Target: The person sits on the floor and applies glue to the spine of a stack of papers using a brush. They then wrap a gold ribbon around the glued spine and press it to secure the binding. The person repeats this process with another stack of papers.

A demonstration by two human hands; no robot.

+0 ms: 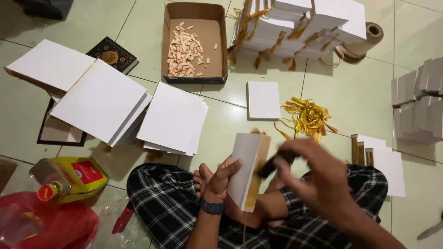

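Going left to right: stacks of plain white covers wait on the floor, so plenty is left. My left hand has its fingers wrapped round a white book block held upright over my lap. My right hand pinches a dark brush against its gold edge. The finished tasselled books are piled up behind.
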